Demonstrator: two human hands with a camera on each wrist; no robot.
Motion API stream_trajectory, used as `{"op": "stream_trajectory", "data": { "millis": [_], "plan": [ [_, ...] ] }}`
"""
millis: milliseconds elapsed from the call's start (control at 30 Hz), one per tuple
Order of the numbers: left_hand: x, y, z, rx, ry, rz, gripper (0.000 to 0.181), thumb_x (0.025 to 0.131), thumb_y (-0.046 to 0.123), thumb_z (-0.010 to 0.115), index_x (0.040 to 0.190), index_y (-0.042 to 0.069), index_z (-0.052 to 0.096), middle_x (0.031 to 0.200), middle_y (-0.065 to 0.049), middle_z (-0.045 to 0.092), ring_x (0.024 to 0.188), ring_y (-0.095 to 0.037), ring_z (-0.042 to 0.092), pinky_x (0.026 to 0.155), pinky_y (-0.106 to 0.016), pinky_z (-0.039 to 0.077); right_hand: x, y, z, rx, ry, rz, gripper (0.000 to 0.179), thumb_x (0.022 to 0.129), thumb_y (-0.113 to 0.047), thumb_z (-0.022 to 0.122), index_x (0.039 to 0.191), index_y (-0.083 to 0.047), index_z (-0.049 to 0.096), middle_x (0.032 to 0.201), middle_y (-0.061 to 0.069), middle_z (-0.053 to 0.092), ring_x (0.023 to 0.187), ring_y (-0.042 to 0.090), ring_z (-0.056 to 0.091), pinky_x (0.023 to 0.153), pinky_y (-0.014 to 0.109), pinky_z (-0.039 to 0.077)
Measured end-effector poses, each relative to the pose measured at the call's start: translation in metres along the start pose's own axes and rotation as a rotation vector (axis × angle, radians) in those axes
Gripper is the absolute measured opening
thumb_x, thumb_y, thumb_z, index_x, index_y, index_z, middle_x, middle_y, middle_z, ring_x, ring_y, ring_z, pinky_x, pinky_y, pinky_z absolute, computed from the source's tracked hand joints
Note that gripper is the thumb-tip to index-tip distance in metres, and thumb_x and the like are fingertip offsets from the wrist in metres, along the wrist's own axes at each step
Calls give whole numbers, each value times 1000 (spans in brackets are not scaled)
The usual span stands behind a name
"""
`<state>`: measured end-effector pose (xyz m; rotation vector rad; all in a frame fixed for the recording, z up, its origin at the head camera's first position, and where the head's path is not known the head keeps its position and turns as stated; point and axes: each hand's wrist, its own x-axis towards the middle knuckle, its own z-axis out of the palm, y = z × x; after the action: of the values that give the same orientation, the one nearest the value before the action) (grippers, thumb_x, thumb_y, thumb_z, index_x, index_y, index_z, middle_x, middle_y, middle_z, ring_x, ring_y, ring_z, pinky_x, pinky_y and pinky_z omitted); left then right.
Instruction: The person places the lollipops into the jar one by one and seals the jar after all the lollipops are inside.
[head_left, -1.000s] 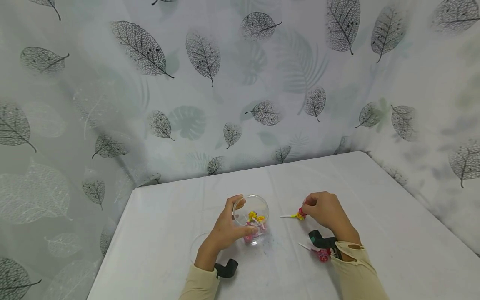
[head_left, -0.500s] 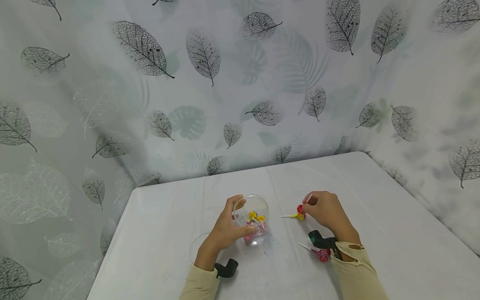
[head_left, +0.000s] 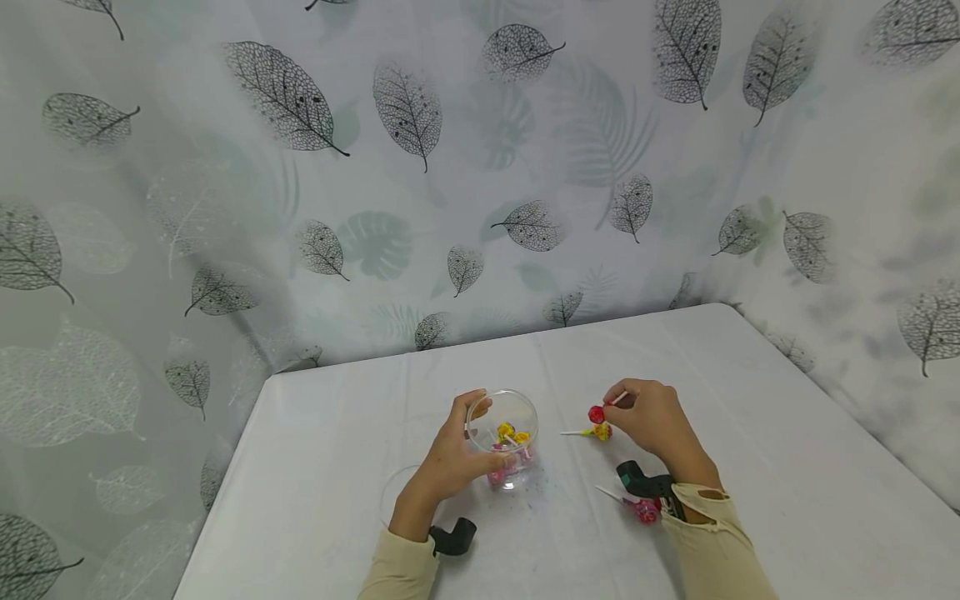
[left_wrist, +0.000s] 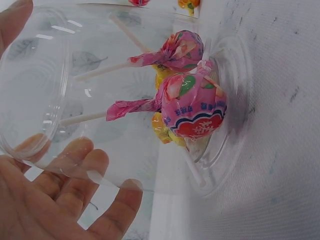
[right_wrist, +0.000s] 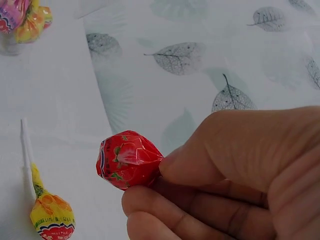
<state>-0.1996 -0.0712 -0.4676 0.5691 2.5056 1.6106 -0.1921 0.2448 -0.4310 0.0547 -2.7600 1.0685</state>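
In the head view my left hand (head_left: 447, 457) grips a clear plastic jar (head_left: 480, 417) that stands on the table. Inside it lie several wrapped lollipops; a pink lollipop (left_wrist: 195, 105) shows large in the left wrist view. My right hand (head_left: 651, 421) pinches a red-wrapped lollipop (right_wrist: 127, 159) between thumb and fingers, its white stick pointing up and right in the head view. Just below, a yellow lollipop (head_left: 600, 432) lies on the table with its stick to the left. Nearer the right wrist lies a pink-purple lollipop (head_left: 645, 510), partly covered by the wrist camera.
A white cloth covers the table (head_left: 337, 450). Left of the jar, partly behind the left forearm, a clear round lid (head_left: 392, 492) appears to lie flat. Leaf-printed curtains (head_left: 465, 167) hang behind and at both sides.
The red lollipop has turned in my right fingers, so its head now points left and its stick shows. My right hand has lifted slightly; the left hand and jar stay still.
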Motion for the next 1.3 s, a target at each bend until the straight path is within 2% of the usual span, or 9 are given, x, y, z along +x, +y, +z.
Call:
{"op": "stream_trajectory", "data": {
  "millis": [133, 500, 967, 1300],
  "plan": [
    [0, 0, 0, -1, -2, 3, 99, 79, 32, 92, 157, 24, 31, 161, -5, 45, 150, -32, 38, 118, -65, 33, -1, -1, 0, 4, 8, -4, 5, 90, -13, 75, 92, -9, 75, 88, 12, 78, 77, 23, 69, 58, 32, 51],
    [0, -1, -1, -4, -6, 7, 100, 79, 33, 91, 158, 22, 30, 161, -8, 44, 150, -32, 38, 118, -66, 32, -2, -7, 0, 48, 100, -64, 4, 91, -9, 75, 95, -7, 76, 87, 11, 79, 77, 24, 72, 53, 32, 49],
    [-1, 1, -1, -10, -5, -15, 101, 79, 33, 92, 157, 22, 31, 160, -2, 45, 150, -31, 38, 118, -65, 32, -7, -17, -2, 117, 98, -97, 5, 92, -8, 77, 97, -9, 76, 88, 6, 79, 79, 20, 73, 54, 29, 50],
    [-1, 2, -2, -5, -4, -16, 100, 79, 33, 92, 157, 23, 31, 160, -2, 45, 151, -31, 38, 119, -64, 32, -7, -22, 0, 136, 140, -132, 8, 91, -3, 77, 96, -9, 76, 87, 8, 79, 78, 22, 75, 58, 28, 54]
  ]
}}
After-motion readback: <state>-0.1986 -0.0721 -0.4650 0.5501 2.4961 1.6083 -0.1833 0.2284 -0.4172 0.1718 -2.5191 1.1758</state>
